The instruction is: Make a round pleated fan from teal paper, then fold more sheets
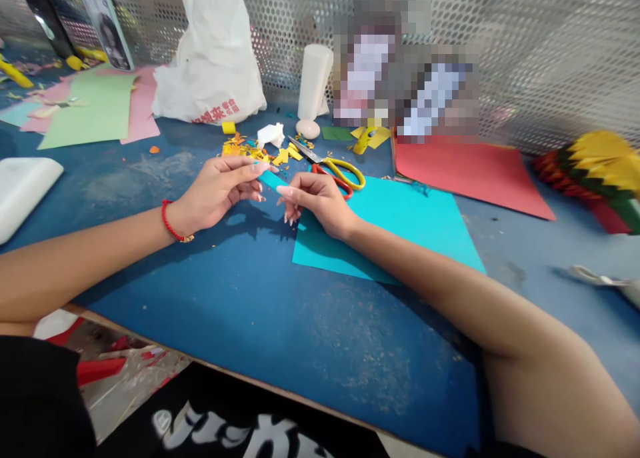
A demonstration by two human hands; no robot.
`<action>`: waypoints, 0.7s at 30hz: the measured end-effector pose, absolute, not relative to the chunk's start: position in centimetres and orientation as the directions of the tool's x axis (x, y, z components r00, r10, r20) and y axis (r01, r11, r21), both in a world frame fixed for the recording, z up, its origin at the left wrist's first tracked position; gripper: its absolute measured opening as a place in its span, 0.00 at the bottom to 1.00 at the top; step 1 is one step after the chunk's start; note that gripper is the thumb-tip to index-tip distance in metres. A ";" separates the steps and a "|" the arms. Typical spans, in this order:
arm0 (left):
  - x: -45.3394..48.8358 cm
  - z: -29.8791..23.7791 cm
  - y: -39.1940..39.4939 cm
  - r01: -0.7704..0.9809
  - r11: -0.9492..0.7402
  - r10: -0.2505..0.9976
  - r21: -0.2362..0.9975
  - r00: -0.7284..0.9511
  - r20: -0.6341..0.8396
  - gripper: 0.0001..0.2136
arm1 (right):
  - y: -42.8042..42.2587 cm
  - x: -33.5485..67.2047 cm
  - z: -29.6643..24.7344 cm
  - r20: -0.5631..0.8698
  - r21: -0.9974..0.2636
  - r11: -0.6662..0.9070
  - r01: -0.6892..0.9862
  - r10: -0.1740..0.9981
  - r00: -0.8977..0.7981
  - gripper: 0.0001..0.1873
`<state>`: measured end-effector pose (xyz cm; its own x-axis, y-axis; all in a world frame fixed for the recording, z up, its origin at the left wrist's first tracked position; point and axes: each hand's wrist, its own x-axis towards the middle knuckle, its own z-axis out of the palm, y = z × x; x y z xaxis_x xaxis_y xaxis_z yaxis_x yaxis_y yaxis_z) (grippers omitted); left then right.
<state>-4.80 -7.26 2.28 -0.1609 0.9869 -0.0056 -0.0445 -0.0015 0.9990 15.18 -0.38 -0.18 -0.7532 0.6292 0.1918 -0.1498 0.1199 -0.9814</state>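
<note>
On the blue desk [250, 318], seen from the head camera, the left hand [217, 191] and the right hand [320, 201] meet above the middle. Both grips are closed, clamped from either side on a small teal strip [273, 179], which sits between the fingertips, well above the desk. A red bracelet [173, 221] circles the left wrist.

Just under the right hand lies a larger teal sheet [395, 231], flat on the desk. Scissors [335, 170] with yellow and red handles lie at its top edge, blades pointing away to the left, near the hands but not touching them. Beyond the strip, yellow and orange scraps [245, 150] are scattered about, with a white paper scrap [271, 135] among them.

A red sheet [475, 181] lies to the right, and past it sits a folded paper fan [595, 171] in yellow, green and red. Green and pink sheets [87, 108] lie at the far left, near a white plastic bag [213, 58]. A white roll [315, 81] stands against the perforated metal screen [540, 51]. Some items along the screen are blurred.
</note>
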 end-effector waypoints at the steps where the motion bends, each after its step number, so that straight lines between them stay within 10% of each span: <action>1: -4.8 2.3 -7.3 -0.056 0.007 0.986 0.998 -0.168 -0.016 0.05 | -0.5 15.2 -0.1 0.188 -0.982 0.120 -0.145 0.600 -0.777 0.27; 8: -5.6 2.3 -7.1 0.142 0.013 0.995 0.990 0.094 -0.026 0.18 | -1.2 15.2 0.4 0.118 -0.989 0.129 -0.067 0.445 -0.888 0.31; 12: -5.4 2.0 -7.4 0.384 -0.140 0.901 0.913 0.433 -0.043 0.16 | -0.2 15.7 0.5 0.178 -0.984 0.116 -0.134 0.667 -0.723 0.36; 21: -4.1 1.1 -9.7 0.704 -0.604 0.797 0.374 0.522 0.306 0.11 | 1.5 16.4 -0.5 0.244 -0.966 0.186 -0.181 0.886 -0.394 0.32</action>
<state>-4.12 -9.73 1.14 0.5217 0.7966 0.3056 0.7037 -0.6042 0.3737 16.35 1.46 -0.49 -0.3944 0.8859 0.2442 -0.1809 0.1857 -0.9658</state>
